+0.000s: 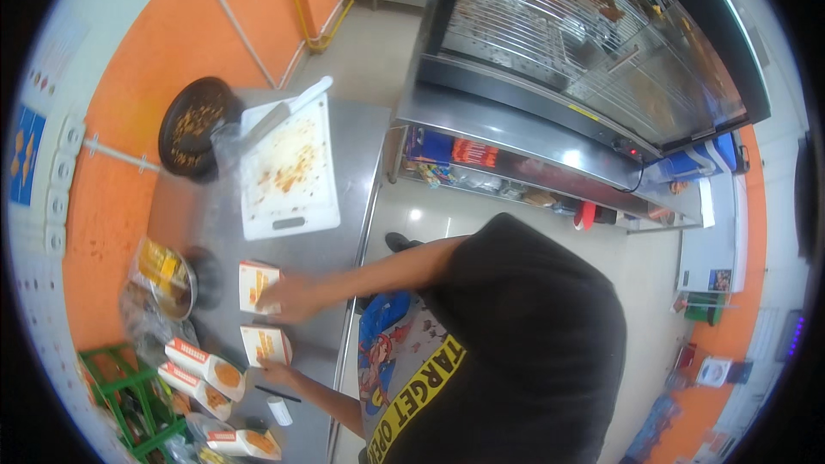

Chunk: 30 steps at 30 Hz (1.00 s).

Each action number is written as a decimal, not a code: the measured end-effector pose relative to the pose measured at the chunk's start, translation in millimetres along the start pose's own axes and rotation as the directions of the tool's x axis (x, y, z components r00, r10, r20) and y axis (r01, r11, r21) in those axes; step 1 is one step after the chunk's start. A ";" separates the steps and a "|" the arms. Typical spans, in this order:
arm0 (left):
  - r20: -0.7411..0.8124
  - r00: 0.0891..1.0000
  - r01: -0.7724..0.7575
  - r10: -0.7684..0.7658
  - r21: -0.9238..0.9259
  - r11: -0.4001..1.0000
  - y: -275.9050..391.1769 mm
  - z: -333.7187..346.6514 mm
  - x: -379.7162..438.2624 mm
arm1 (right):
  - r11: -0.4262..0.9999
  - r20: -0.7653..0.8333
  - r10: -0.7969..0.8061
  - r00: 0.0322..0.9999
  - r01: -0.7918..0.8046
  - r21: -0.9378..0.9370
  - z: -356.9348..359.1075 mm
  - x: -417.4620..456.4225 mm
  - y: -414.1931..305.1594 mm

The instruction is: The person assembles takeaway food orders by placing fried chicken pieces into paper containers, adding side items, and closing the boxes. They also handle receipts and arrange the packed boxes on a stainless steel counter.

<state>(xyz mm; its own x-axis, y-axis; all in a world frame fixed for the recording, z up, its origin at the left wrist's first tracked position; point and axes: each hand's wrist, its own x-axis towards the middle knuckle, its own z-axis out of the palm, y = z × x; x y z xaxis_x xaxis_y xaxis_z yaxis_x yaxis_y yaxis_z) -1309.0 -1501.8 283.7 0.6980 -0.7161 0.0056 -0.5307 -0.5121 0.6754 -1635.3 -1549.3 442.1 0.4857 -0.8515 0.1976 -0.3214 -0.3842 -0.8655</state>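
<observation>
Two small white and orange printed cardboard food cartons lie side by side on the steel table (pixel 312 258). My right hand (pixel 293 298), blurred, grips the right side of the upper carton (pixel 251 283), its fingers over the printed face. Below it, the lower carton (pixel 267 343) has my left hand (pixel 277 371) on its bottom edge, fingers closed on that edge. Just under my left hand are a thin black stick (pixel 277 394) and a small white cylinder (pixel 279 411). Further up lies a white cutting board (pixel 303 200) strewn with brown crumbs, a white-handled knife (pixel 283 109) across its top.
A black pan (pixel 169 142) of chopped brown food stands by the orange wall. Nearer are a steel bowl (pixel 189 299) with a yellow packet, several more cartons (pixel 193 361), and a green crate (pixel 122 377). A glass-fronted display cabinet (pixel 548 87) holds fried food on racks.
</observation>
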 end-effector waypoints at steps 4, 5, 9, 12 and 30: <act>-0.116 0.990 0.100 -0.078 0.194 0.976 2.6 -4.2 5.5 | 0.841 -0.902 0.013 0.432 -0.493 -0.224 -242.8 -172.8 26.2; -0.147 0.988 0.081 -0.039 0.288 0.954 11.8 -5.2 -1.8 | 0.731 -0.978 -0.200 0.061 -0.655 -0.191 -290.0 -226.5 17.3; -0.225 0.958 -0.048 0.178 0.486 0.873 56.7 13.5 -13.1 | 0.597 -0.765 -0.416 -0.492 -0.782 0.178 -382.2 -387.6 -5.1; -0.238 0.961 -0.003 0.141 0.500 0.866 62.7 27.5 -14.4 | 0.658 -0.768 -0.367 -0.525 -0.730 0.185 -419.8 -423.4 20.7; -0.157 0.986 0.128 -0.051 0.531 0.838 144.0 34.0 -52.0 | 0.714 -0.907 -0.372 -0.197 -0.685 -0.144 -404.5 -290.3 48.2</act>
<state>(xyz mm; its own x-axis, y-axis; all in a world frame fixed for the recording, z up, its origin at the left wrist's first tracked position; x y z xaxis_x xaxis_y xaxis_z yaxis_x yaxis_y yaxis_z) -1438.0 -1554.5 355.6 0.7912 -0.6054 0.0866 -0.6103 -0.7726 0.1748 -2120.6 -1464.9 529.2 -0.7135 -0.0132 0.7006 -0.6794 0.2578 -0.6870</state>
